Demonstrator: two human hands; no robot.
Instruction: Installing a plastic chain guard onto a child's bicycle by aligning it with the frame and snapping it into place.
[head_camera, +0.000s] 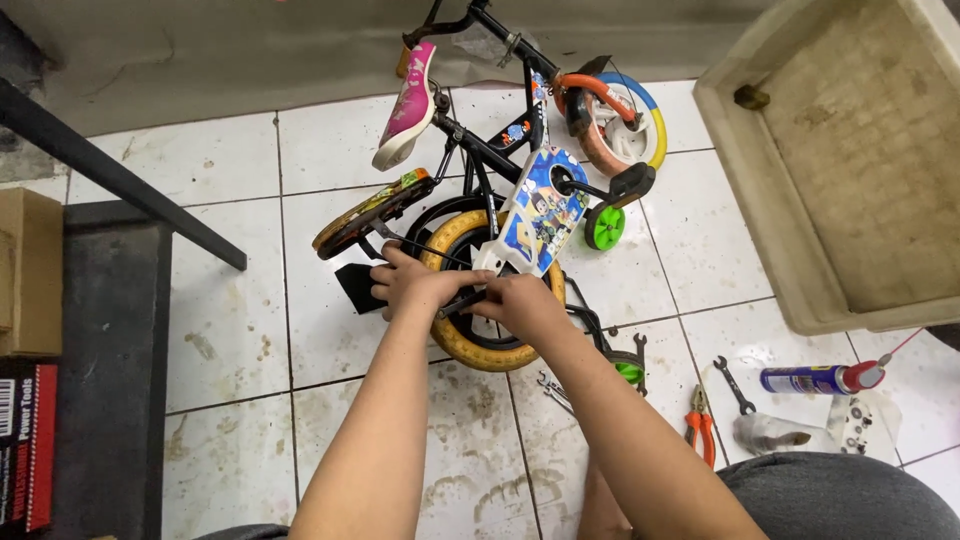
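A small children's bicycle (500, 140) lies on its side on the white tiled floor, with a pink saddle (410, 100) and a colourful chain guard (540, 215). Its rear wheel has a yellow tyre (450, 335). My left hand (405, 285) rests on the wheel's left side, fingers curled around a spoke or stay near the hub. My right hand (520, 300) grips a dark part at the hub, just below the chain guard. Both hands nearly touch each other over the wheel centre.
Orange-handled pliers (700, 430), a spanner (733, 385), a blue spray can (820, 378) and a white rag (770, 432) lie at the right. A beige basin (760, 260) stands at the top right. Cardboard boxes (30, 270) and a dark table leg (120, 170) are left.
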